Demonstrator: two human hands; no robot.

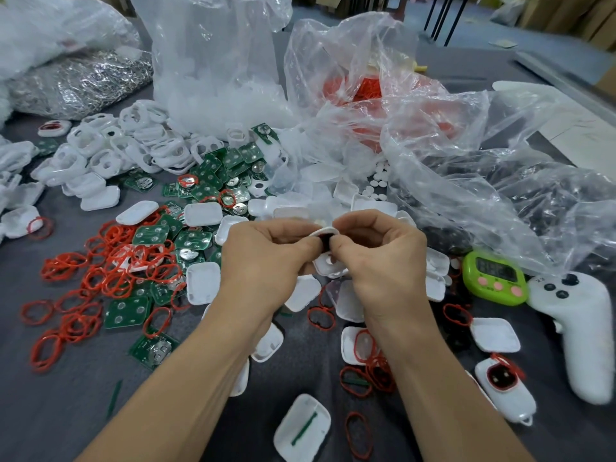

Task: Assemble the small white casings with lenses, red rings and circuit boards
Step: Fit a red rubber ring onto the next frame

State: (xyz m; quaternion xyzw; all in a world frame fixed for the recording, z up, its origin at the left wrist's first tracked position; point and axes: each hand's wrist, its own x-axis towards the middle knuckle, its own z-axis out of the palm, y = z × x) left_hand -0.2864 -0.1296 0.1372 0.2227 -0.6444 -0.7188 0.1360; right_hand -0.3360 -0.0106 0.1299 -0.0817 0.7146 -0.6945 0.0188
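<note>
While an open white casing half lies nearest on the grey table, the left hand and right hand meet farther out, both pinching one small white casing with a red rim between curled fingertips. Beyond lie loose red rings, green circuit boards, then clear plastic bags.

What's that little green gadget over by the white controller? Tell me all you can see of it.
The green timer is a rounded lime plastic block with a dark display, digits unreadable, and three pink buttons below. It lies face up on the grey table, close beside the white controller. A clear plastic bag crumples just behind it.
</note>
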